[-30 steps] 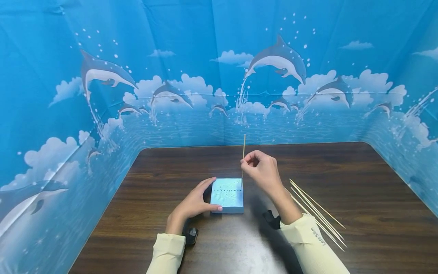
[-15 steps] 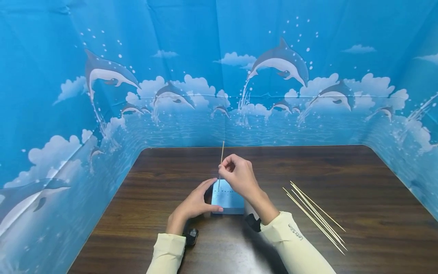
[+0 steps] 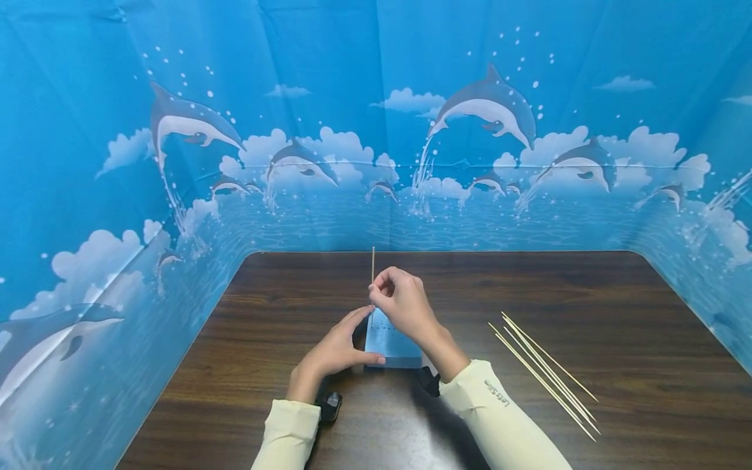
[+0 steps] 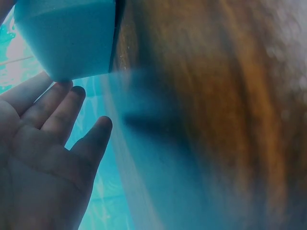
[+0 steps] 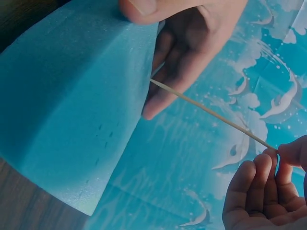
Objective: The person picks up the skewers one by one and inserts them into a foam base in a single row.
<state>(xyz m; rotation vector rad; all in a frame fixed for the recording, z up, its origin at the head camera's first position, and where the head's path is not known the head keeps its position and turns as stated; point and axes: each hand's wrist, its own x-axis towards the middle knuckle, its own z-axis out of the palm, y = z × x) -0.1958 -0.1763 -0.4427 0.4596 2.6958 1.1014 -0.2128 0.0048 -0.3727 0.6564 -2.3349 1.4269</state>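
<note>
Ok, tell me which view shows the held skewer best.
Right wrist: the skewer runs from pinching right hand to foam block. Head view shows only its upright top. Left wrist view shows none.

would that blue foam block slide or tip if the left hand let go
Probably slide: the foam block looks light, on a smooth wooden table. Tipping seems unlikely, since it lies low and flat. The left hand bracing its side suggests it shifts easily.
</note>
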